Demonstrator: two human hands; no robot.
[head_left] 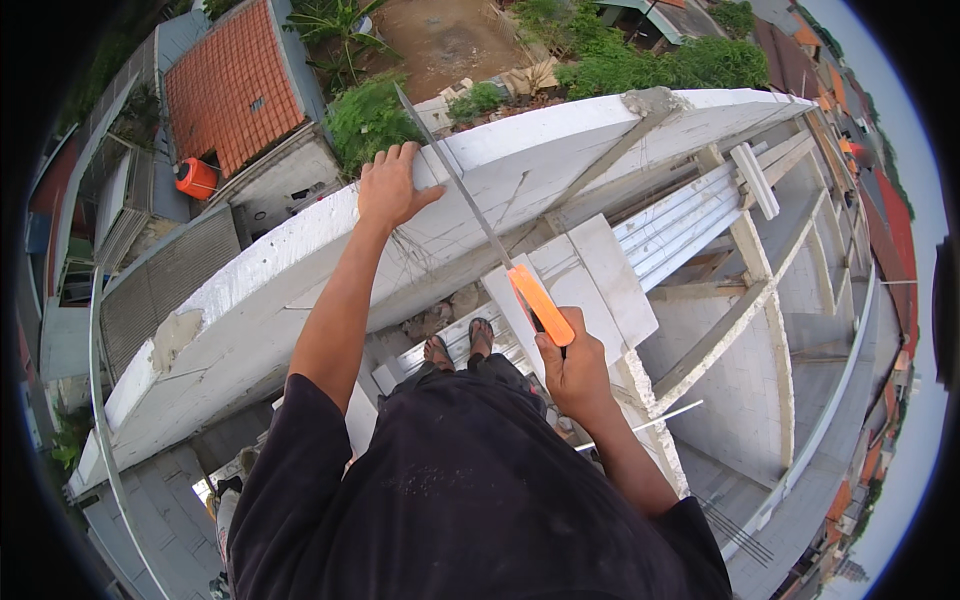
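My right hand (568, 365) grips the orange handle of a long handsaw (540, 300). Its grey blade runs up and leftward to the top of a white block wall (555, 140), lying across the upper edge. My left hand (395, 185) rests on that wall top just left of the blade, fingers spread over the edge and thumb out to the right. Flat white blocks (610, 290) lie behind the saw's handle. My sandalled feet (460, 345) stand on ridged metal sheeting below.
Corrugated metal sheets (680, 220), concrete beams (720, 348) and lower block walls are on the right; protruding rebar (735, 530) is at lower right. Beyond the wall drop lie a red-tiled roof (230, 80), an orange water tank (196, 178), greenery (710, 65) and bare ground.
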